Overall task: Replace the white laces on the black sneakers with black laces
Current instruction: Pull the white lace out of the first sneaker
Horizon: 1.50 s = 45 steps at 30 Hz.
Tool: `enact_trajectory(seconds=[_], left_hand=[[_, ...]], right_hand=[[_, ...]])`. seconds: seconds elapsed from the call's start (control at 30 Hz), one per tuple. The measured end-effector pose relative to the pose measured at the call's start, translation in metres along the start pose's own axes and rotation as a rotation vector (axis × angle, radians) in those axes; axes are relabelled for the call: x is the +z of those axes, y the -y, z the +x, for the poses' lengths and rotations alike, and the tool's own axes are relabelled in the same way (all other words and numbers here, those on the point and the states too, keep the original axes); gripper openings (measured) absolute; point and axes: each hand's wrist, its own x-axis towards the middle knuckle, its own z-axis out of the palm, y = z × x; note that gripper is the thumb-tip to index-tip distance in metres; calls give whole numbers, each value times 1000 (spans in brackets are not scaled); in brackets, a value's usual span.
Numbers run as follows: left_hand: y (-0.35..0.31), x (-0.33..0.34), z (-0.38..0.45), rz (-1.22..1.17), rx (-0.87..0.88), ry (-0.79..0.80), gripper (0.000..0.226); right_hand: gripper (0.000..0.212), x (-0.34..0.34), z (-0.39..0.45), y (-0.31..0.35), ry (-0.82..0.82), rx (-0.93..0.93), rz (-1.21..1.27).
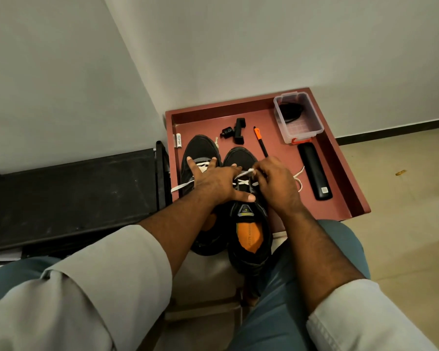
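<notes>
One head-worn wide-angle view — looking steeply down and forward, close over the red tray (345,173) and lap.

Two sneakers (238,198) lie side by side at the tray's (345,173) near left edge. Behind them sit a phone clamp (239,130) and a pen (260,141). A plastic box (298,117) fills the far right corner, a remote-like bar (314,172) before it.

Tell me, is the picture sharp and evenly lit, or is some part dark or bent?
Head view: dim, soft light; the sneakers lose detail in their black; the hands, left and right, look sharp; the wide lens bends the tray edges and wall lines.
</notes>
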Motion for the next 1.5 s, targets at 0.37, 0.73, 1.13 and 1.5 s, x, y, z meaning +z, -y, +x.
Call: enact_trajectory(seconds=[0.37, 0.73, 1.13, 1.5], left_hand=[[2, 1, 0, -22, -8, -2, 100], [2, 3, 1, -42, -13, -13, 101], [2, 4, 2, -38, -6, -23, 99], [2, 3, 1, -29, -9, -23, 98]], right_hand=[[17, 3, 0, -14, 172, 299, 228], [12, -9, -2, 8, -232, -2, 57], [12, 6, 0, -8, -149, 260, 182], [6, 10, -5, -10, -31, 570, 456]])
